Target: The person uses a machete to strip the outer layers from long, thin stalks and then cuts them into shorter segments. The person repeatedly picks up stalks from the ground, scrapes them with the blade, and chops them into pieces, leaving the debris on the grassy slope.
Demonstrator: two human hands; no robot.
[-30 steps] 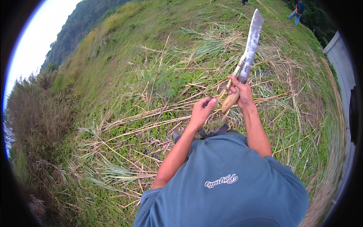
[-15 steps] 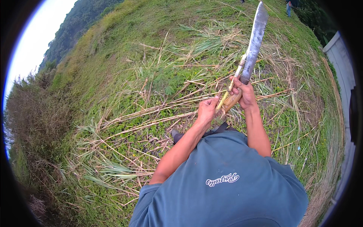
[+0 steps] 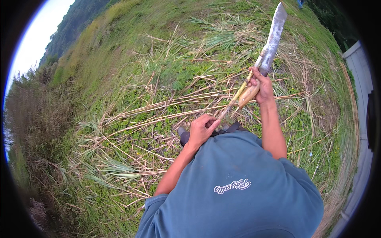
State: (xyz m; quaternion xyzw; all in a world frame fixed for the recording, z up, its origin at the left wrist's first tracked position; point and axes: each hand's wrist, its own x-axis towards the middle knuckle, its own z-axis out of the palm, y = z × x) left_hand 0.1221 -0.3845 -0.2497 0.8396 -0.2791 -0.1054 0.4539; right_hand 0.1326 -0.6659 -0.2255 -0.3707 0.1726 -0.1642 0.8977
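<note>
Setting: open grassy hillside, green ground cover with loads of dry cut stalks (image 3: 158,109) lying flat in a fan across it, taller brown brush off to the left, a pale wall (image 3: 359,79) curving along the right edge.

Person: seen from above, blue shirt (image 3: 242,186) filling the bottom of the shot, both forearms coming up from it.

Right hand (image 3: 262,85): raised higher up the frame, fist clamped tight round the light wooden handle of a machete (image 3: 272,43). Blade is long, grey and stained, pointing up and away toward the top of the frame, a bit tilted right.

Left hand (image 3: 201,129): lower and closer to the body, fingers pinched shut on the bottom end of a thin stalk (image 3: 238,94).

Stalk: yellowish-green, runs diagonally up from the left hand to the right hand, where it lies alongside the machete handle, right at the base of the blade. Can't tell if the blade edge is actually touching it there.

Hands vs each other: near, not touching, joined only by the stalk.

Below the hands: a dark shoe (image 3: 183,137) poking out just beside the left hand, standing among the stalks.
</note>
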